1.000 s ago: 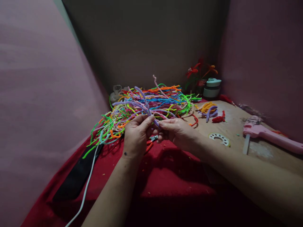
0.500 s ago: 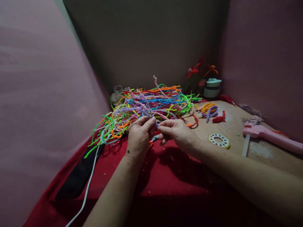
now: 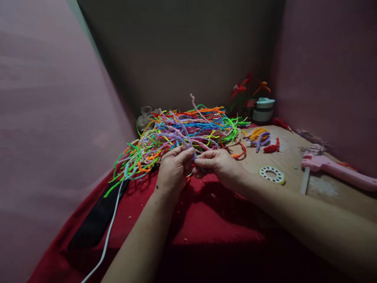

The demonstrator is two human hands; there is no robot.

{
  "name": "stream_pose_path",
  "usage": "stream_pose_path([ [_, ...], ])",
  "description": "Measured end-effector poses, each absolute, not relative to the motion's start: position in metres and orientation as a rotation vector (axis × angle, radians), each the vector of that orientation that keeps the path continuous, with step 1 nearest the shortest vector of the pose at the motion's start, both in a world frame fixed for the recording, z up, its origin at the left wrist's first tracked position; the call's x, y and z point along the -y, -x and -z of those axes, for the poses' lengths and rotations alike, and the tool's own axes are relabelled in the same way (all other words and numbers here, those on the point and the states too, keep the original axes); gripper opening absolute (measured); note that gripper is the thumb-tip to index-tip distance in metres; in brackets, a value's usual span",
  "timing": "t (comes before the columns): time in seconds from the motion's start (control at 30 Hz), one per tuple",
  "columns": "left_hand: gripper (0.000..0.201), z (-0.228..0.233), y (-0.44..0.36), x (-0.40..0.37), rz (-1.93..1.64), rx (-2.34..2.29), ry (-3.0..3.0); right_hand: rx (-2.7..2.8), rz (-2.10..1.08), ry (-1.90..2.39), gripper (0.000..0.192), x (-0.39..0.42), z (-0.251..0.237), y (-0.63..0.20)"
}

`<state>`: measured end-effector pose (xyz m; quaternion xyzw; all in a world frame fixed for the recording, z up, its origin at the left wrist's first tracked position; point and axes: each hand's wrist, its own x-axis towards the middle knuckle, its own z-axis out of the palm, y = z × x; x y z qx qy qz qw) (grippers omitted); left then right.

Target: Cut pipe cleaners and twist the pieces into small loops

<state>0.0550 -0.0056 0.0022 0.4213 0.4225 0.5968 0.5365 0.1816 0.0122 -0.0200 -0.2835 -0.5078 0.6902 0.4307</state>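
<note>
A tangled heap of coloured pipe cleaners (image 3: 188, 131) lies on the red cloth (image 3: 206, 216) in front of me. My left hand (image 3: 172, 171) and my right hand (image 3: 219, 165) meet fingertip to fingertip at the heap's near edge. Both pinch a lilac pipe cleaner (image 3: 173, 137) that arcs up from my fingers over the heap. Orange-handled pliers lie under my hands, mostly hidden.
A pink glue gun (image 3: 335, 169) rests on the bare wood at the right. A white tape ring (image 3: 271, 174) lies near my right wrist. Short cut pieces (image 3: 262, 139), a lidded jar (image 3: 263, 110) and pipe-cleaner flowers (image 3: 247, 90) stand at the back. A white cable (image 3: 108, 232) crosses a black strip (image 3: 97, 220) at left.
The lilac pipe cleaner's arc has dropped lower toward the heap. My hands have drawn slightly closer together and down; nothing was let go.
</note>
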Motion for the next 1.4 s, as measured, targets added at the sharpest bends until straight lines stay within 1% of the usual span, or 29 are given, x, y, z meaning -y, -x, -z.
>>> stream_pose_path([
  [0.1, 0.016, -0.002, -0.054, 0.006, -1.412, -0.973, -0.987, 1.257, -1.648, 0.683, 0.015, -0.013, 0.022, -0.181],
  [0.2, 0.015, -0.001, -0.054, 0.005, -1.403, -0.980, -0.967, 1.321, -1.581, 0.669, 0.021, -0.012, 0.020, -0.182],
  [0.33, 0.018, -0.002, -0.053, 0.005, -1.398, -0.972, -0.970, 1.357, -1.549, 0.706, 0.022, -0.013, 0.019, -0.181],
  [0.43, 0.023, -0.002, -0.052, 0.005, -1.383, -0.986, -1.024, 1.262, -1.537, 0.701, 0.017, -0.016, 0.021, -0.180],
  [0.5, 0.028, 0.000, -0.052, 0.005, -1.307, -1.012, -1.057, 1.160, -1.537, 0.648, 0.015, -0.019, 0.022, -0.179],
  [0.57, 0.031, 0.003, -0.052, 0.005, -1.178, -1.025, -1.104, 1.068, -1.559, 0.608, 0.017, -0.020, 0.021, -0.179],
  [0.67, 0.028, 0.007, -0.056, 0.005, -1.060, -1.026, -1.231, 1.000, -1.611, 0.596, 0.017, -0.019, 0.020, -0.179],
  [0.77, 0.024, 0.007, -0.057, 0.006, -1.060, -1.063, -1.312, 1.016, -1.637, 0.570, 0.015, -0.017, 0.019, -0.179],
  [0.97, 0.024, 0.004, -0.045, 0.003, -0.939, -1.087, -1.418, 0.970, -1.716, 0.529, 0.009, -0.018, 0.022, -0.178],
  [1.17, 0.021, 0.003, -0.039, 0.003, -0.876, -1.058, -1.442, 0.969, -1.785, 0.474, 0.011, -0.021, 0.024, -0.178],
  [1.4, 0.017, 0.004, -0.038, 0.003, -0.846, -1.059, -1.470, 1.039, -1.830, 0.458, 0.008, -0.024, 0.026, -0.180],
])
